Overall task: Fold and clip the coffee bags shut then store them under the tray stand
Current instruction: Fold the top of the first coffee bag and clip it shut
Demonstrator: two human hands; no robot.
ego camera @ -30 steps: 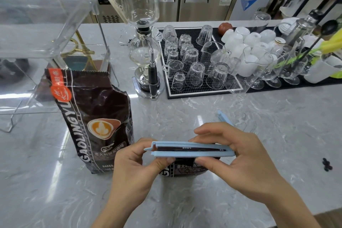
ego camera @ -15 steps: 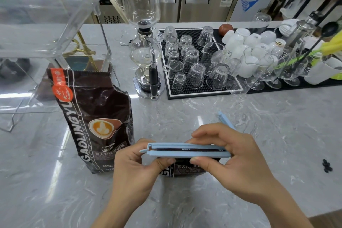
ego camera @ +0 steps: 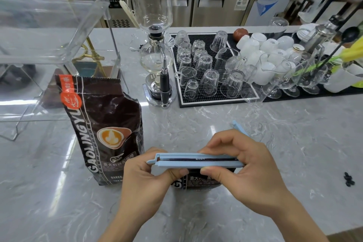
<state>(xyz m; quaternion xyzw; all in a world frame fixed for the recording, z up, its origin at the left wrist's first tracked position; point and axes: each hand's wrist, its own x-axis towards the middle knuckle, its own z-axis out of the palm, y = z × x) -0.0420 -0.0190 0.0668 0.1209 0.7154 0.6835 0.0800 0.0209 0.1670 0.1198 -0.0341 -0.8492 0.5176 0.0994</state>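
A light blue bag clip (ego camera: 194,160) lies across the folded top of a small dark coffee bag (ego camera: 198,180) near the counter's front edge. My left hand (ego camera: 145,180) pinches the clip's left end, near its latch. My right hand (ego camera: 245,171) pinches the right half, fingers over the top and thumb beneath. A taller dark brown coffee bag (ego camera: 104,127) with an orange label stands upright to the left, its top unfolded. Behind it at the far left is the clear acrylic tray stand (ego camera: 59,49). A second blue clip (ego camera: 236,125) peeks out behind my right hand.
A glass siphon coffee maker (ego camera: 157,55) stands behind the bags. A black mat (ego camera: 253,98) with several upturned glasses and white cups fills the back right. Several loose coffee beans (ego camera: 349,179) lie at the right on the marble counter (ego camera: 275,124).
Both hands have kept their pinch on the clip, and its two bars have come closer together over the bag's fold. The tall bag has not moved.
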